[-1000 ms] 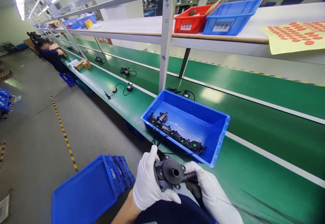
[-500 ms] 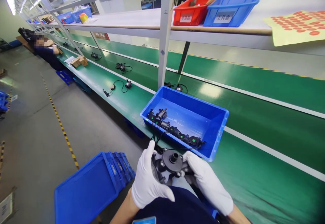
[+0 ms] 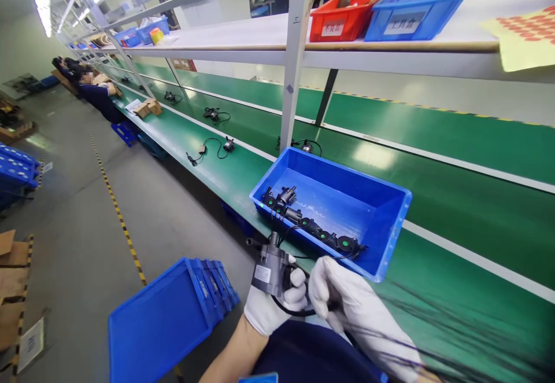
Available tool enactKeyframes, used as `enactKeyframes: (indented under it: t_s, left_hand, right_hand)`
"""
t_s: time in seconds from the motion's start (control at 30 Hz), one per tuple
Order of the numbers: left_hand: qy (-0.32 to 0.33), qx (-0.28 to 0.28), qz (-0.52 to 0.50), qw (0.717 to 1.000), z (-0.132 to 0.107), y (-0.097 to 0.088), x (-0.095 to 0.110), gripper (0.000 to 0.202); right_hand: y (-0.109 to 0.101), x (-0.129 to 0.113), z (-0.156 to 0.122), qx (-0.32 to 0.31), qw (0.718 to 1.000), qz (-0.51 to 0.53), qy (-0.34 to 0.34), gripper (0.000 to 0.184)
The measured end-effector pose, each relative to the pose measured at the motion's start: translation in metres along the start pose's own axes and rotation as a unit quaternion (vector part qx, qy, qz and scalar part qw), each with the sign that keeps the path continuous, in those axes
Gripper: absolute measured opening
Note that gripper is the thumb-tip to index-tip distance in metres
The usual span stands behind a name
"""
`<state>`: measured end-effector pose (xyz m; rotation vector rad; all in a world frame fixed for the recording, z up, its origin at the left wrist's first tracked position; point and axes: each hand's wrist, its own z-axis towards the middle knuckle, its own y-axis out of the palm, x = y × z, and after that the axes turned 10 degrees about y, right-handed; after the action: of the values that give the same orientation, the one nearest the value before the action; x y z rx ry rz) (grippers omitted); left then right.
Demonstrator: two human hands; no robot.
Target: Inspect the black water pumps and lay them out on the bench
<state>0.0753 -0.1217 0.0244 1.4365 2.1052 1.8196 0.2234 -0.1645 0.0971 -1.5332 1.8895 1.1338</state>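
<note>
Your gloved left hand grips a black pump, right hand closed on its cable; the blue bin beside holds a row of pumps.

1. The gloved left hand grips a small black pump, held just off the near edge of the green bench.
2. Beside it, the gloved right hand closes on the pump's wire.
3. A blue tray sits at the bench's near edge, with a row of pumps along its near wall.
4. Stacked blue trays stand on the floor, left of the hands.
</note>
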Motion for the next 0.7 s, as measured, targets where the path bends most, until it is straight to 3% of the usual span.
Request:
enactKeyframes:
  t_s: [0.13, 0.23, 0.33, 0.4, 0.47, 0.57, 0.63, 0.7]
  left_hand:
    - [-0.006, -0.012, -0.151, 0.989, -0.001, -0.005, 0.001, 0.025]
    - [-0.013, -0.021, -0.148, 0.989, 0.001, -0.008, 0.002, 0.026]
    - [0.082, 0.034, 0.033, 0.995, -0.004, -0.001, 0.007, 0.047]
    - [0.16, 0.072, 0.156, 0.972, -0.015, 0.009, 0.014, 0.053]
    - [0.217, 0.073, 0.274, 0.934, -0.027, 0.02, 0.024, 0.051]
    - [0.221, 0.025, 0.396, 0.891, -0.029, 0.018, 0.041, 0.061]
    - [0.182, -0.005, 0.379, 0.907, -0.009, 0.001, 0.044, 0.076]
    - [0.131, -0.027, 0.348, 0.928, 0.021, -0.028, 0.035, 0.091]
  right_hand:
    - [-0.004, 0.009, -0.003, -0.012, 0.999, -0.029, 0.004, 0.058]
    - [-0.008, 0.013, -0.001, 0.001, 0.998, -0.063, 0.012, 0.058]
    - [-0.008, 0.013, 0.006, 0.046, 0.99, -0.13, -0.01, 0.045]
    - [-0.006, 0.014, 0.012, 0.084, 0.977, -0.19, -0.038, 0.03]
    - [-0.001, 0.018, 0.018, 0.083, 0.971, -0.216, -0.058, 0.032]
    - [0.003, 0.025, 0.023, 0.018, 0.995, -0.088, -0.048, 0.033]
    - [0.004, 0.027, 0.022, -0.032, 0.996, 0.081, 0.01, 0.051]
    - [0.003, 0.02, 0.019, -0.077, 0.97, 0.219, 0.07, 0.061]
